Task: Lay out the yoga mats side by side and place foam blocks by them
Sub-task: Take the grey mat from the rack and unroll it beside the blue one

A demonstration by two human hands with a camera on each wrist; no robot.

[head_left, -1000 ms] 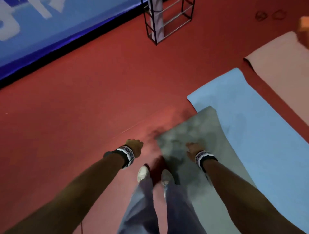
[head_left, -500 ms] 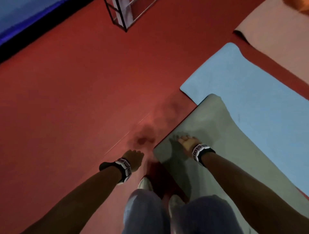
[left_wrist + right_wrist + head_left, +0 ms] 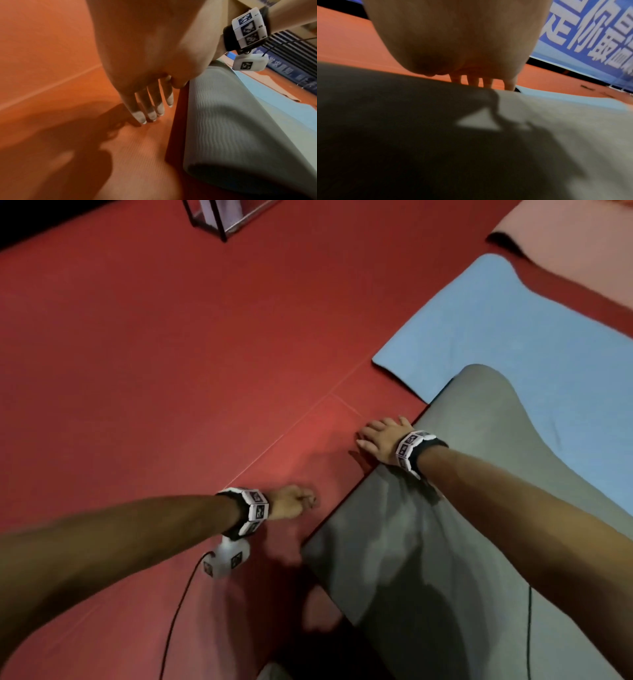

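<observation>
Three mats: grey mat (image 3: pixel 462 525), blue mat (image 3: pixel 513 337), perhaps pink mat (image 3: pixel 575 241).

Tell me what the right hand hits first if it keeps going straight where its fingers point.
Probably only the red floor: the right hand reaches past the grey mat edge, fingers pointing over bare floor. Height above it is unclear.

Three mats (image 3: pixel 479 508) side by side (nearest overlapping its neighbour (image 3: pixel 513 337))
</observation>
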